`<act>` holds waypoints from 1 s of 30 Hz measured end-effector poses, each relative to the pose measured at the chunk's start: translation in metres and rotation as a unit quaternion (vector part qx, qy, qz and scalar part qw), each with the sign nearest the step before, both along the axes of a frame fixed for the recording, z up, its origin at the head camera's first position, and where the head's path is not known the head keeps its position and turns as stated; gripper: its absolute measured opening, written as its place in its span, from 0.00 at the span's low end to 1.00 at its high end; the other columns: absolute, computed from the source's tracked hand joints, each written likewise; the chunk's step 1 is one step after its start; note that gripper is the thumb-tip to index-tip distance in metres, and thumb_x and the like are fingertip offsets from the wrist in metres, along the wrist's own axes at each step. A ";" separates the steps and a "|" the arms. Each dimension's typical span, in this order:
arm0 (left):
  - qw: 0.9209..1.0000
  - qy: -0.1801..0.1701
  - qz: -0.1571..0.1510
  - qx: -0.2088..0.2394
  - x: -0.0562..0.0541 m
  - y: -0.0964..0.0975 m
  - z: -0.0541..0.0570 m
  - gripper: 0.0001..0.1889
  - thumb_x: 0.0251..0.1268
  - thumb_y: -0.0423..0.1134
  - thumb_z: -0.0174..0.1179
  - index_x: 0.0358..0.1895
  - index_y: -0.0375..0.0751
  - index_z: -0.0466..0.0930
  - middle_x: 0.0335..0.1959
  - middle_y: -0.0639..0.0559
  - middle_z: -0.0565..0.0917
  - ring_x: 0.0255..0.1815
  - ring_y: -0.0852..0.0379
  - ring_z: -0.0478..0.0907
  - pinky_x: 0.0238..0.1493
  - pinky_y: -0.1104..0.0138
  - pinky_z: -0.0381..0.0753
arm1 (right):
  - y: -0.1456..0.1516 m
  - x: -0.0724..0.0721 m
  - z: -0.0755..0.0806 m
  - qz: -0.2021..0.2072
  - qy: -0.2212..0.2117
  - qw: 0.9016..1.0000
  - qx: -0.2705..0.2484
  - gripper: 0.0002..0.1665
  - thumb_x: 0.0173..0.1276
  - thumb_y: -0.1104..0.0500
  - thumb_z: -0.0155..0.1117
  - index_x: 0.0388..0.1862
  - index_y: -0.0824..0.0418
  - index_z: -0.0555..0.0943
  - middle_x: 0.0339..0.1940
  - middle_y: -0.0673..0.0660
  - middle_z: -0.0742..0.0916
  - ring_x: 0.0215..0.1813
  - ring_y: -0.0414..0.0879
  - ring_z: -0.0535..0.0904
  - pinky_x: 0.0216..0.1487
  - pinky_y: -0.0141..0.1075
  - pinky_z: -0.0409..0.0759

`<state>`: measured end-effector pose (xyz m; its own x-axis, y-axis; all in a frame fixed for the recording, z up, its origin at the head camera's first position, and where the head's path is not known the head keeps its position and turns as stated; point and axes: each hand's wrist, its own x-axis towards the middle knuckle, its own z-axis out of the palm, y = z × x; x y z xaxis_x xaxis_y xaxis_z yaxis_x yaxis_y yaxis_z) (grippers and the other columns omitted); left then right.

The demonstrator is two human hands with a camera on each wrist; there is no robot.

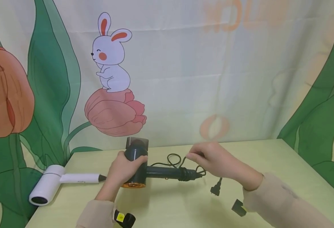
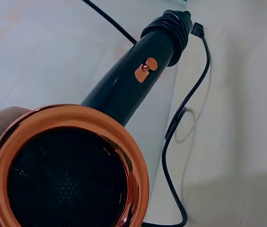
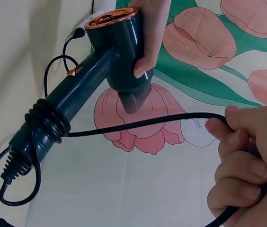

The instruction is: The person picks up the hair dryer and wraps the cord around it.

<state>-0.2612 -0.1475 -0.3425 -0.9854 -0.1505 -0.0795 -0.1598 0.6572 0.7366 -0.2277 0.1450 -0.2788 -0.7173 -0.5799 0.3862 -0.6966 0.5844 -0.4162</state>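
My left hand (image 1: 124, 167) grips a dark blue-green hair dryer (image 1: 135, 154) by its barrel, the thumb lying across the front. Its handle (image 1: 161, 172) points right, and a flat nozzle (image 1: 128, 144) faces the curtain. A copper ring (image 2: 67, 117) surrounds the rear grille, and a copper switch (image 2: 145, 70) sits on the handle. Black cord (image 3: 162, 119) is wound in several turns (image 3: 46, 120) around the handle's end. From there a length runs taut to my right hand (image 1: 212, 158), whose fingers curl around it. The plug (image 1: 216, 188) hangs below the right hand.
On the table's left side lies a white hair dryer (image 1: 45, 186). Behind the pale table (image 1: 184, 205) hangs a printed curtain (image 1: 169, 79) with a rabbit and tulips. Small black devices are worn at the left wrist (image 1: 124, 218) and the right wrist (image 1: 239, 207).
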 end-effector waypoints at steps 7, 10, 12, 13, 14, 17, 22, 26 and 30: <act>1.000 0.016 -0.016 -0.021 0.003 0.005 -0.001 0.51 0.49 0.69 0.58 0.65 0.29 0.55 0.50 0.34 0.76 0.45 0.44 0.78 0.37 0.57 0.80 | -0.003 -0.009 0.002 -0.055 -0.039 0.996 -0.051 0.11 0.69 0.57 0.58 0.27 0.57 0.80 0.14 0.45 0.67 0.19 0.36 0.58 0.24 0.29 0.62; 1.000 0.008 -0.009 -0.010 0.002 0.002 -0.002 0.52 0.51 0.69 0.56 0.66 0.28 0.53 0.54 0.33 0.74 0.50 0.41 0.77 0.44 0.53 0.81 | -0.002 -0.006 0.004 -0.061 -0.043 0.996 -0.048 0.12 0.69 0.57 0.58 0.24 0.56 0.79 0.14 0.45 0.66 0.18 0.35 0.58 0.25 0.29 0.63; 1.000 -0.002 0.002 0.004 0.001 -0.002 -0.003 0.53 0.52 0.70 0.54 0.67 0.28 0.52 0.56 0.33 0.71 0.53 0.40 0.74 0.49 0.50 0.80 | 0.000 0.000 0.005 -0.058 -0.042 0.997 -0.038 0.13 0.69 0.57 0.59 0.23 0.55 0.78 0.13 0.44 0.67 0.18 0.35 0.59 0.25 0.29 0.65; 1.000 -0.007 0.006 0.011 0.001 -0.005 -0.002 0.53 0.52 0.70 0.53 0.68 0.28 0.51 0.57 0.33 0.70 0.54 0.39 0.73 0.51 0.50 0.79 | 0.002 0.003 0.004 -0.057 -0.043 0.997 -0.034 0.13 0.68 0.57 0.59 0.22 0.54 0.78 0.13 0.44 0.67 0.18 0.35 0.59 0.25 0.29 0.65; 1.000 -0.012 0.010 0.019 0.000 -0.008 -0.002 0.54 0.53 0.71 0.52 0.68 0.29 0.50 0.58 0.33 0.69 0.55 0.39 0.72 0.52 0.50 0.78 | 0.003 0.007 0.003 -0.058 -0.046 0.997 -0.029 0.13 0.68 0.56 0.59 0.22 0.53 0.77 0.13 0.43 0.67 0.18 0.34 0.59 0.25 0.29 0.66; 0.998 -0.023 0.019 0.050 -0.002 -0.015 0.001 0.56 0.52 0.73 0.51 0.70 0.29 0.47 0.59 0.33 0.67 0.56 0.40 0.71 0.54 0.51 0.77 | 0.008 0.020 -0.001 -0.055 -0.061 0.996 -0.020 0.13 0.69 0.56 0.58 0.22 0.50 0.77 0.13 0.42 0.69 0.17 0.33 0.60 0.26 0.29 0.68; 0.993 -0.026 0.035 0.110 -0.002 -0.022 0.009 0.56 0.52 0.74 0.51 0.70 0.30 0.47 0.59 0.35 0.67 0.54 0.42 0.72 0.51 0.54 0.79 | 0.012 0.039 -0.010 -0.041 -0.093 0.995 -0.020 0.10 0.69 0.59 0.55 0.29 0.50 0.80 0.16 0.41 0.72 0.18 0.32 0.63 0.27 0.28 0.70; 0.988 -0.019 0.042 0.150 -0.005 -0.024 0.012 0.53 0.53 0.72 0.53 0.68 0.30 0.50 0.59 0.35 0.68 0.54 0.43 0.73 0.51 0.57 0.80 | 0.016 0.050 -0.019 -0.034 -0.120 0.992 -0.024 0.09 0.70 0.59 0.54 0.35 0.53 0.82 0.18 0.42 0.75 0.18 0.32 0.63 0.28 0.29 0.72; 0.981 -0.026 0.049 0.188 -0.004 -0.026 0.012 0.54 0.53 0.72 0.53 0.70 0.31 0.48 0.61 0.35 0.66 0.56 0.42 0.72 0.55 0.55 0.78 | 0.021 0.055 -0.032 -0.018 -0.141 0.989 -0.033 0.09 0.70 0.59 0.54 0.37 0.54 0.83 0.23 0.44 0.79 0.17 0.31 0.64 0.27 0.29 0.73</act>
<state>-0.2656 -0.1738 -0.3302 -0.9608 -0.1945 -0.1974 -0.2524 0.3199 0.9132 -0.1725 0.1663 -0.3105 -0.8221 -0.5317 0.2039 -0.5261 0.5721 -0.6293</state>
